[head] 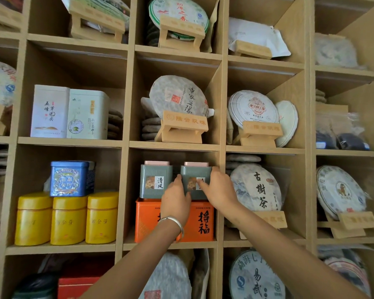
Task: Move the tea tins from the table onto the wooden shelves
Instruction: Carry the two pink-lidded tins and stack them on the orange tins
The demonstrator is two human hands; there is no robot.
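Both hands reached into the middle compartment of the wooden shelves [125, 145], where two grey-green tea tins with pink lids stood side by side on top of orange tins [203, 221]. The right grey tin [194, 171] was grasped between the two hands: the left hand [175, 203], at its 8 o'clock, had its thumb up along the tin's left edge in the gap between the two tins, and the right hand [219, 189], at its 3 o'clock, was curled round the tin's right side with a finger laid across the front label. The left grey tin [154, 181] stood free at 9 o'clock of the held one, just beside it, its label facing out. A silver bangle [175, 222] circled the left wrist. At 9 o'clock of this compartment three yellow canisters [67, 219] stood in a row with a blue tin [70, 179] stacked on them. At 3 o'clock, a wrapped tea cake [257, 188] leaned on a wooden stand.
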